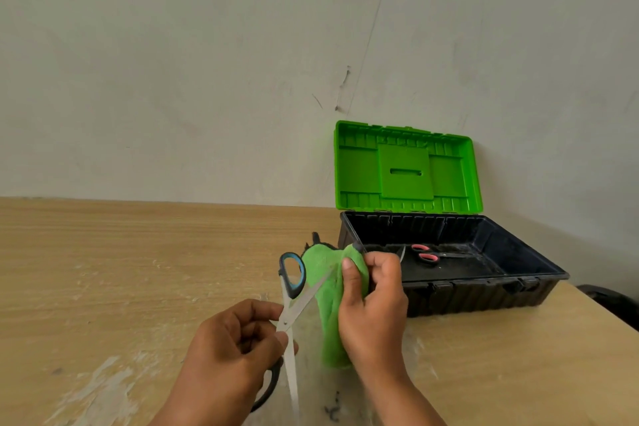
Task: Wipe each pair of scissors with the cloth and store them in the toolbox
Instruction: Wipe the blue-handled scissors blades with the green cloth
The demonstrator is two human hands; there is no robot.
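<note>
My left hand [235,346] pinches a pair of black-and-blue-handled scissors [292,290] near the pivot, blades spread open above the table. One blade runs up into the green cloth [325,273], which my right hand [371,308] grips around that blade. The toolbox [539,273] stands open at the right, black base, green lid [404,168] upright against the wall. Red-handled scissors [427,254] lie on its floor. Another dark handle pokes out behind the cloth, mostly hidden.
The wooden table [121,270] reaches the pale wall at the back and has pale scuffed patches near me. Its right edge runs just past the toolbox. A dark object [608,301] sits off that edge. Small dark bits [333,413] lie near my right wrist.
</note>
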